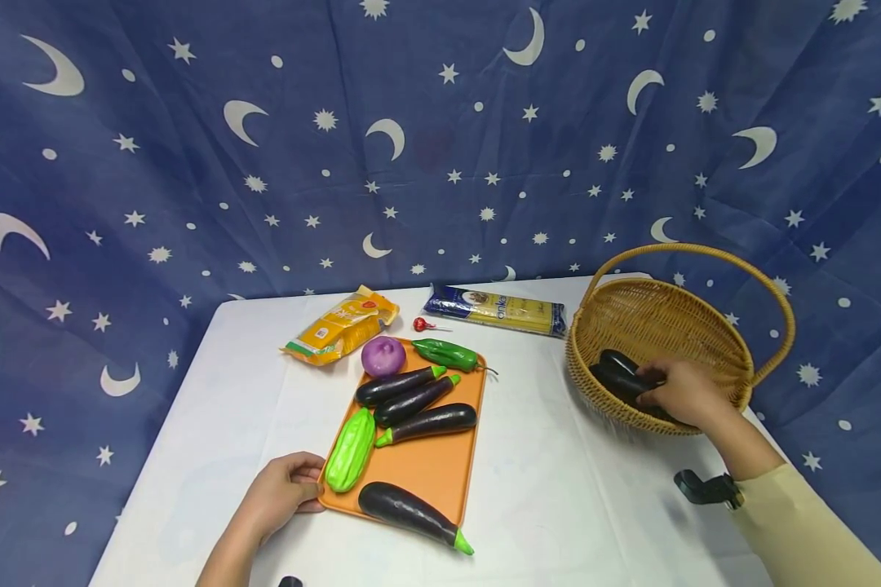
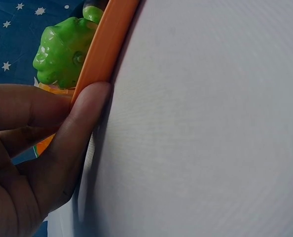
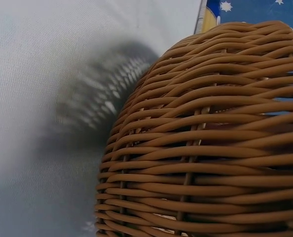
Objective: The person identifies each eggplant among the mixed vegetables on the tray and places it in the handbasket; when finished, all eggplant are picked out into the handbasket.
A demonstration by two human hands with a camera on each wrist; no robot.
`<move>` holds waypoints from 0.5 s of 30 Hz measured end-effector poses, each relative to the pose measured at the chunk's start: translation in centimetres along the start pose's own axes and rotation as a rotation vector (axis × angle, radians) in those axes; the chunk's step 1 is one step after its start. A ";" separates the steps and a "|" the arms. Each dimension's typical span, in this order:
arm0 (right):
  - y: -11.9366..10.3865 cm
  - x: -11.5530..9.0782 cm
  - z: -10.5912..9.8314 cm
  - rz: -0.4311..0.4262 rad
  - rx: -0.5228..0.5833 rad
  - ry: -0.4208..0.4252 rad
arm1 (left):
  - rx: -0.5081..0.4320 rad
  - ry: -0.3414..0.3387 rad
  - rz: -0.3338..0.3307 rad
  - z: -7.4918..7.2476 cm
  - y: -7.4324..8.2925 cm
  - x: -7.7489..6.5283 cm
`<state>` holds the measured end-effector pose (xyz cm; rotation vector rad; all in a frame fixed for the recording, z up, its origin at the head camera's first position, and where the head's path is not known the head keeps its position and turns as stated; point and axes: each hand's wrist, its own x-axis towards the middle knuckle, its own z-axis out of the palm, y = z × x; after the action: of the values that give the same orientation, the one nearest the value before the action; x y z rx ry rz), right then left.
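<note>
An orange tray [image 1: 426,471] lies on the white table and carries several dark eggplants [image 1: 429,422], a green ridged gourd [image 1: 351,450], a purple onion [image 1: 382,356] and a green pepper [image 1: 446,354]. My left hand [image 1: 304,485] grips the tray's near-left corner beside the gourd. In the left wrist view the left hand [image 2: 62,123] pinches the orange tray rim [image 2: 104,44], with the gourd [image 2: 62,52] just behind it. My right hand [image 1: 661,387] reaches into the wicker basket [image 1: 705,326] and holds a dark eggplant [image 1: 620,379] there. The right wrist view shows only the basket wall [image 3: 205,138].
Behind the tray lie a yellow packet [image 1: 341,326], a small red lollipop [image 1: 420,324] and a long blue-and-yellow pasta packet [image 1: 495,310]. The basket's tall handle [image 1: 771,285] arches over it at the table's right edge. A blue star-and-moon cloth [image 1: 411,147] hangs behind.
</note>
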<state>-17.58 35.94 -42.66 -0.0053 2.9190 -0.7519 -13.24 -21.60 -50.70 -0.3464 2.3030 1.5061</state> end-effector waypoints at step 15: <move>0.2 0.7 0.0 0.031 -0.024 -0.099 | -0.012 0.002 -0.001 0.0 0.1 0.0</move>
<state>-18.27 36.09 -42.89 0.0007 2.8276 -0.6908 -13.24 -21.59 -50.64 -0.3516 2.2960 1.5204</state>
